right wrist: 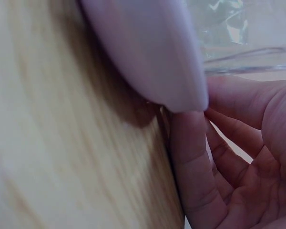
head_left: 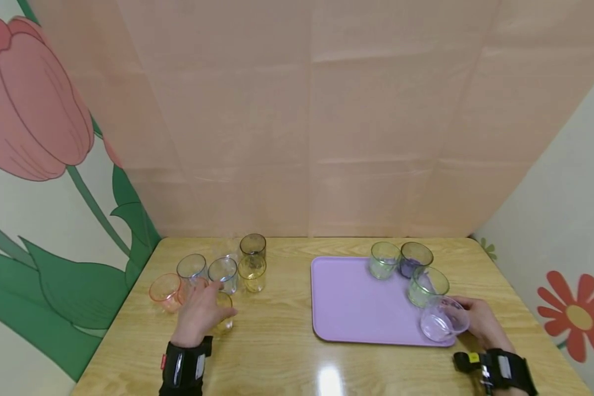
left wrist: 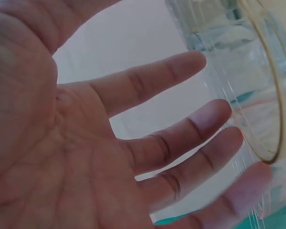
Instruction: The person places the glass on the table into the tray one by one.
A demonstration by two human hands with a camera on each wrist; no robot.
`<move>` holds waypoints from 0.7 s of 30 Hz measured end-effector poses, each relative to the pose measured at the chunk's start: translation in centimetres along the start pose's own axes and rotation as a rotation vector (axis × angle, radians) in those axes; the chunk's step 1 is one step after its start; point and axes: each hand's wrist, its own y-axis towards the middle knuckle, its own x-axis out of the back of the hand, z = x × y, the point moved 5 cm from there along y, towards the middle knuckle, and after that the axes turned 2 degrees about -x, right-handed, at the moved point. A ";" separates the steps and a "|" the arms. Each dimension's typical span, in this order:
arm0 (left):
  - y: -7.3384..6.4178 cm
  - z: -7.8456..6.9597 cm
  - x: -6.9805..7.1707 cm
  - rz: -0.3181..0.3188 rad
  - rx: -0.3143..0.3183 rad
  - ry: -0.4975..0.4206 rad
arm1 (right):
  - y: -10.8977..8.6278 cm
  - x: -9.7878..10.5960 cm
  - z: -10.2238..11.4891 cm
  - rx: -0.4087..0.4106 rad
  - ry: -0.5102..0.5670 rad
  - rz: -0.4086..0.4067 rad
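Left hand hung spread by an amber glass toward the table's left edge, right hand apparently pinched the tray's near-right corner; likely a reach, next needing a close round the glass.

Wood-grain table with tinted glasses on the left, lilac tray right
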 end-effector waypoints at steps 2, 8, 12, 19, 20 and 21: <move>0.0 0.0 -0.1 0.006 -0.005 0.001 | 0.0 -0.1 -0.1 -0.007 -0.001 -0.003; 0.2 0.1 -0.7 -0.006 -0.034 0.009 | 0.1 -0.1 -0.3 -0.008 0.020 0.001; 0.5 -0.3 -1.2 -0.010 -0.050 0.020 | 0.1 -0.1 -0.3 0.024 0.009 -0.018; 0.7 -1.2 -1.8 0.017 -0.059 0.003 | 0.2 0.0 -0.3 -0.002 0.022 -0.004; 0.6 -1.2 -2.0 0.032 -0.063 0.006 | 0.2 0.0 -0.3 -0.002 0.023 -0.003; 0.6 -1.3 -2.1 0.052 -0.064 0.007 | 0.2 0.0 -0.3 -0.001 0.020 -0.005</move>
